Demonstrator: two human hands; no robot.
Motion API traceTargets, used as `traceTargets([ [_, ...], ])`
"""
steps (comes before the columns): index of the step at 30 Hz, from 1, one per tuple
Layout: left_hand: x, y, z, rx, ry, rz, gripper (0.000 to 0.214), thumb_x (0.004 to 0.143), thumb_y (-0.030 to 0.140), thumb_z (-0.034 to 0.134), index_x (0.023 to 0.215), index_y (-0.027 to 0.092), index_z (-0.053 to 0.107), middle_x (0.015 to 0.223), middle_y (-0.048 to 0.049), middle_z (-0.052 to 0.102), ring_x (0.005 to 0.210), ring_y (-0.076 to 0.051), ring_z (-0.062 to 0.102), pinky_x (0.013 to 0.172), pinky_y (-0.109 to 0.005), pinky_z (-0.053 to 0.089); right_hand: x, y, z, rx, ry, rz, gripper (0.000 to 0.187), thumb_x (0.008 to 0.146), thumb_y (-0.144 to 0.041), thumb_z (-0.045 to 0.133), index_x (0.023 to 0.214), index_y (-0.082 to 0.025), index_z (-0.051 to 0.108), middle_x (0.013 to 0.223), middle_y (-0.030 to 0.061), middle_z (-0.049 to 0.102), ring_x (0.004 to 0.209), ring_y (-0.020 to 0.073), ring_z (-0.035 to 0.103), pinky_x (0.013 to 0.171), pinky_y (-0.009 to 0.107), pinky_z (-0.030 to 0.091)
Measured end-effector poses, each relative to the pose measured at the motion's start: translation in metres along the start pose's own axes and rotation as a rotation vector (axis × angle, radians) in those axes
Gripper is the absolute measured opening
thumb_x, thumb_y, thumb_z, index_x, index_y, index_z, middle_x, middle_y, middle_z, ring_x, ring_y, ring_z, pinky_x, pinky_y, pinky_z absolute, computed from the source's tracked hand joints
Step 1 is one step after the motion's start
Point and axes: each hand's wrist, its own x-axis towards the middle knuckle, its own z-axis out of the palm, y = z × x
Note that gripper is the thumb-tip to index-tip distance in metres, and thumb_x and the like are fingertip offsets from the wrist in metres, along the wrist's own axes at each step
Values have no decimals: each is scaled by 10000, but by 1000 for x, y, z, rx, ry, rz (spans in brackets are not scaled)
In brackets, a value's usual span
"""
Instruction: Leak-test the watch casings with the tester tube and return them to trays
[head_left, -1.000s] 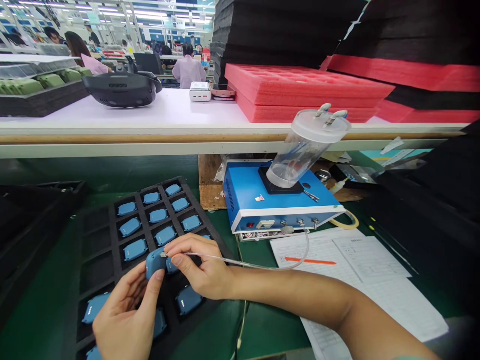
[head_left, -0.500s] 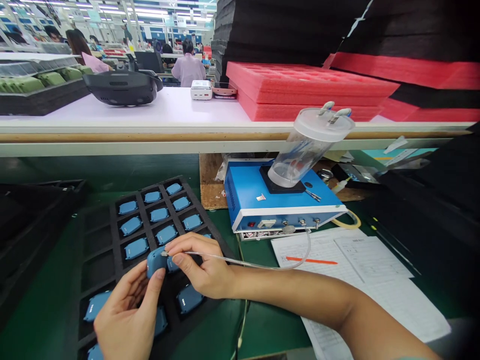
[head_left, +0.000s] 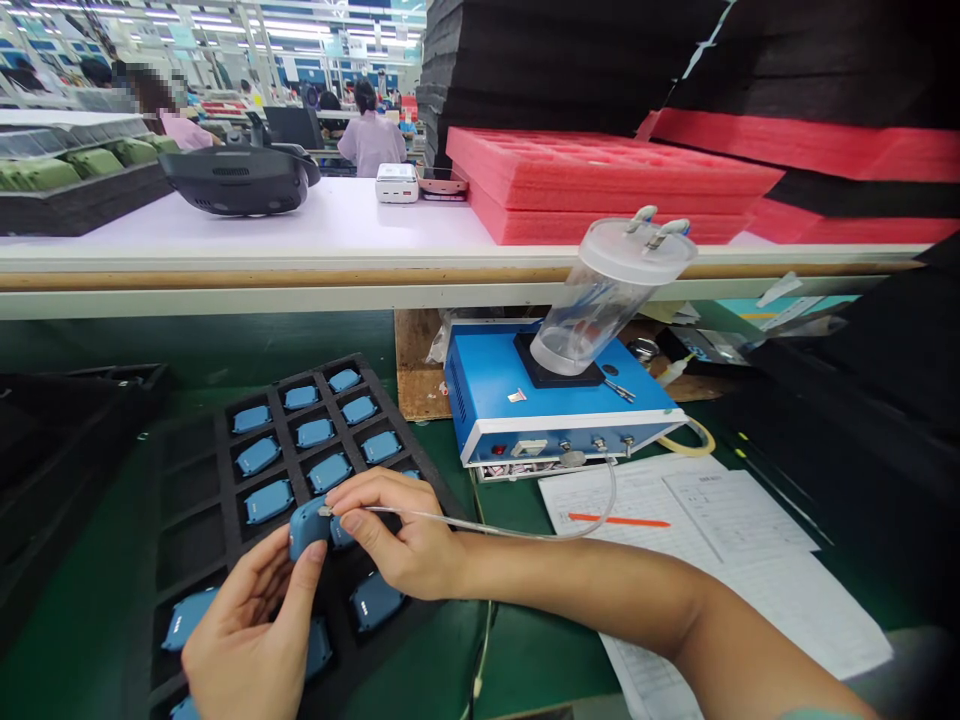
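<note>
Both hands grip: the left hand (head_left: 251,640) holds a blue housing (head_left: 309,527), long axis toward 1 o'clock. The right hand (head_left: 397,535) pinches a thin tube (head_left: 480,527) against it.

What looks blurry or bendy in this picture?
In the head view, the rounded blue plastic device and thin clear plastic tube look sharp; the stacked black foam sheets at the right edge look dark, soft and slanted; the co-worker in a pink top at far left has a blocky, pixelated head.
</note>
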Motion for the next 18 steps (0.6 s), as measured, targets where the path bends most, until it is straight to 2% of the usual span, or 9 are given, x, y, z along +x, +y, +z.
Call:
traceTargets([
  [5,-2,-7,1,-35,-28,59,378,659,377,878,973,180,807,943,-81,834,835,-248,806,836,-336,664,-1,-3,0,-19,-17,10,119,1000,-241,621,958,-223,730,1005,74,817,972,192,784,895,333,643],
  [8,3,-5,-9,-18,-115,92,363,746,412,802,998,152,793,942,-109,827,829,-263,799,805,-358,660,-8,-7,-1,-34,-22,45,133,1007,-230,611,976,-226,740,1009,67,810,968,194,777,897,343,635],
  [11,32,5,-35,294,-201,192,397,891,423,640,1154,152,763,1060,-128,810,906,-266,776,821,-370,630,-16,-6,-1,-35,-20,79,138,1013,-227,608,989,-235,743,1028,70,802,980,208,769,893,365,633],
  [13,59,11,-57,536,-205,255,394,938,370,552,1234,188,738,1179,-122,781,1028,-283,737,900,-399,590,-20,-3,0,-27,-26,90,136,1015,-237,608,990,-240,741,1038,75,798,986,217,766,867,370,639],
  [15,84,12,-76,639,-224,252,335,911,293,562,1169,216,762,1156,-109,782,1076,-309,705,973,-440,545,-23,-2,0,-25,-29,91,136,1015,-249,606,990,-241,740,1034,77,797,982,219,764,841,368,645],
  [18,105,6,-87,696,-318,234,268,872,224,578,1038,244,787,1038,-81,799,1047,-312,693,997,-447,520,-24,-1,0,-42,-31,77,137,1014,-257,606,988,-238,739,1021,74,797,971,216,762,847,372,642],
])
